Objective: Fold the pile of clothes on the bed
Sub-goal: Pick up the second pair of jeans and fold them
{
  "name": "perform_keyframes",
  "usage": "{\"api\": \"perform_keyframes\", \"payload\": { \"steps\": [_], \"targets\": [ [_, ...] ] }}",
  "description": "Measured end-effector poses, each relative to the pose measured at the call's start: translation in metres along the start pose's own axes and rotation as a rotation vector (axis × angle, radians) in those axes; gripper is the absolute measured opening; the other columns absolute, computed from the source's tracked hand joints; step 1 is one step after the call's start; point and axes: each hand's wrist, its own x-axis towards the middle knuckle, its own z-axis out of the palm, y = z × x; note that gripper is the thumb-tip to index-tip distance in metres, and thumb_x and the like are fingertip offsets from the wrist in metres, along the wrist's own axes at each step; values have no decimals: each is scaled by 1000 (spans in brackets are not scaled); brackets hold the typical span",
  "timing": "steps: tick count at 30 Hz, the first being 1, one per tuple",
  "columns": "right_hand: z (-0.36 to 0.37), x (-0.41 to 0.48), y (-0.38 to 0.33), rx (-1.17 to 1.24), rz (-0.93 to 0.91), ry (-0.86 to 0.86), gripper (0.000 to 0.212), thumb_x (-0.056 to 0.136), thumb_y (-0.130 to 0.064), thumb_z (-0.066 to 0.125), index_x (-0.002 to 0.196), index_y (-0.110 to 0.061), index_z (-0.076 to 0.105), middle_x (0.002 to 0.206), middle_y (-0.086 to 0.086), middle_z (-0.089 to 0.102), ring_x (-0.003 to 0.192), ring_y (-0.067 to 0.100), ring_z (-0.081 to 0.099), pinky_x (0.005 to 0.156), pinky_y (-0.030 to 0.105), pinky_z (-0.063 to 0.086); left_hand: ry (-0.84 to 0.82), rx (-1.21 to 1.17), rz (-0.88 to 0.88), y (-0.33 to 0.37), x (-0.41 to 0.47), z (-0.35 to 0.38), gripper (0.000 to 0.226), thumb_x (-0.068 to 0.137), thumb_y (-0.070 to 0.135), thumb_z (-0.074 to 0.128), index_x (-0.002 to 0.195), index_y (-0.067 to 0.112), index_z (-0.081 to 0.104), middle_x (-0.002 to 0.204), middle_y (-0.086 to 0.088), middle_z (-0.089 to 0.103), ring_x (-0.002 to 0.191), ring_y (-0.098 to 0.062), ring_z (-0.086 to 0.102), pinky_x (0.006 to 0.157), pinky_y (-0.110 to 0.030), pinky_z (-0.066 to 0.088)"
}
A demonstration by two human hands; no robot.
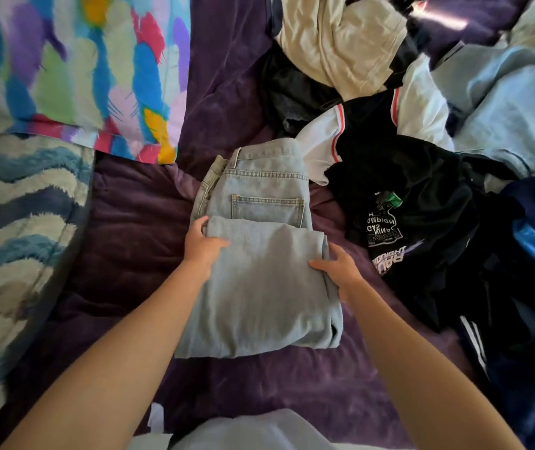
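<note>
jeans [259, 287], pale blue, lie folded in the middle of the purple bed [136, 254], waistband and back pocket at the far end, legs doubled over on top. the left hand [201, 246] grips the left edge of the doubled legs, fingers curled onto the cloth. the right hand [339, 269] grips the right edge, thumb on top, fingers tucked round the fold. the pile of clothes [373, 76] sits just right of the jeans, a black printed t-shirt [421, 196] nearest. a bright feather-print pillow [74, 66] lies far left.
</note>
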Motion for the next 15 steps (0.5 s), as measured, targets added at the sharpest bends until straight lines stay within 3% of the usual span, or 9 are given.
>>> {"api": "perform_keyframes", "payload": {
  "steps": [4, 7, 9, 11, 14, 15],
  "targets": [
    [-4, -4, -29, 118, -269, 37, 68, 77, 8, 66, 135, -21, 44, 114, 6, 64, 101, 21, 64, 89, 39, 52, 85, -49, 406, 31, -13, -14, 66, 75, -13, 63, 135, 8, 46, 129, -4, 52, 114, -12, 51, 99, -21, 41],
    [1, 14, -66, 146, -432, 83, 65, 79, 6, 65, 135, -20, 45, 115, 4, 65, 103, 18, 64, 88, 35, 53, 93, -122, 542, 64, 10, -14, 70, 76, -11, 64, 138, 10, 41, 133, 2, 47, 120, -7, 48, 104, -20, 37],
    [10, 39, -89, 91, -462, 126, 67, 85, -2, 63, 142, -24, 36, 122, 6, 62, 109, 19, 61, 93, 38, 50, 104, -139, 550, 82, 38, -5, 74, 76, -7, 65, 142, 10, 35, 137, 1, 42, 125, -11, 46, 106, -22, 36],
    [17, 62, -106, -182, -466, 202, 68, 91, -18, 57, 147, -31, 21, 132, 4, 56, 122, 22, 50, 101, 44, 42, 103, -38, 473, 89, 60, 5, 81, 79, 4, 67, 147, 14, 24, 137, 3, 39, 125, -10, 42, 105, -20, 34],
    [23, 70, -101, -673, -419, 359, 65, 96, -36, 44, 150, -27, 8, 149, 5, 33, 137, 31, 23, 106, 47, 26, 129, 518, 174, 66, 68, 14, 90, 83, 35, 65, 150, 23, 6, 152, -10, 24, 135, -34, 26, 108, -45, 28],
    [27, 67, -89, -801, -441, 373, 66, 97, -41, 41, 150, -25, 6, 153, 8, 22, 140, 31, 15, 108, 47, 22, 130, 711, 179, 50, 62, 17, 89, 85, 40, 62, 150, 21, 4, 154, -14, 16, 138, -36, 19, 107, -48, 25]
  ]
}}
